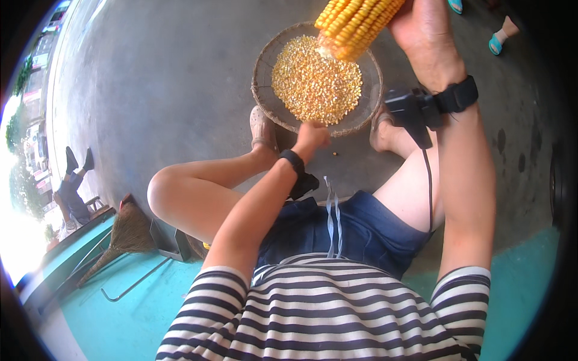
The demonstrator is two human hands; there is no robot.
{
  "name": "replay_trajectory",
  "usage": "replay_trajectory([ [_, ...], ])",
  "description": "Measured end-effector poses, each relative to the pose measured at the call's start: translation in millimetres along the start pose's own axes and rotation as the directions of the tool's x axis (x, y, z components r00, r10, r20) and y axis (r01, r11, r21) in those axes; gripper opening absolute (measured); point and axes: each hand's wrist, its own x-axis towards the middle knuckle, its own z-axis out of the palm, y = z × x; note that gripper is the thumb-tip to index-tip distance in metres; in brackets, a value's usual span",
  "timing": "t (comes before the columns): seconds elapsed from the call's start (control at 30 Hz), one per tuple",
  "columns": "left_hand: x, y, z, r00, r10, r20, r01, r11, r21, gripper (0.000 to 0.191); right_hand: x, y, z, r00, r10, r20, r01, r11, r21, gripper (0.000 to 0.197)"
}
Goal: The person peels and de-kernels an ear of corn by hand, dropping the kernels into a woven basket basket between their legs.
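My right hand (422, 34) is raised at the top of the view, its fingers partly cut off by the frame edge, and grips a yellow corn cob (359, 25). Kernels cover the cob, with a pale bare tip at its lower end. Beneath the cob, a round woven basket (258, 92) with a pale rim holds a heap of loose corn kernels (316, 81). My left hand (312, 136) is at the basket's near rim, blurred, fingers curled; whether anything is in them cannot be told.
One loose kernel (335, 154) lies on the grey floor between my feet. A straw broom (131, 228) and a metal dustpan (169, 241) with a bent handle are at the lower left. Another person's legs (74, 178) show at far left, and a slippered foot (496, 43) at upper right.
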Motion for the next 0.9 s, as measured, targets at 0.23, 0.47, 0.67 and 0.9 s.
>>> replay_trajectory([
  [0.23, 31, -107, 65, 0.959, -0.276, -0.056, 0.282, 0.931, 0.231, 0.024, -26, -28, -3, 0.983, -0.05, -0.178, 0.062, 0.996, 0.062, 0.042],
  [0.47, 22, -135, 64, 0.912, -0.308, -0.271, 0.397, 0.832, 0.389, 0.036, -68, -43, 10, 0.977, 0.009, -0.212, -0.013, 1.0, -0.017, 0.044],
  [0.67, 19, -147, 83, 0.909, -0.222, -0.352, 0.378, 0.795, 0.474, 0.048, -96, -72, -41, 0.96, 0.259, 0.104, -0.277, 0.931, 0.237, 0.064],
  [0.9, 33, -172, 108, 0.934, -0.022, -0.357, 0.262, 0.721, 0.641, 0.026, -94, -82, -20, 0.955, 0.268, 0.124, -0.285, 0.947, 0.151, 0.053],
])
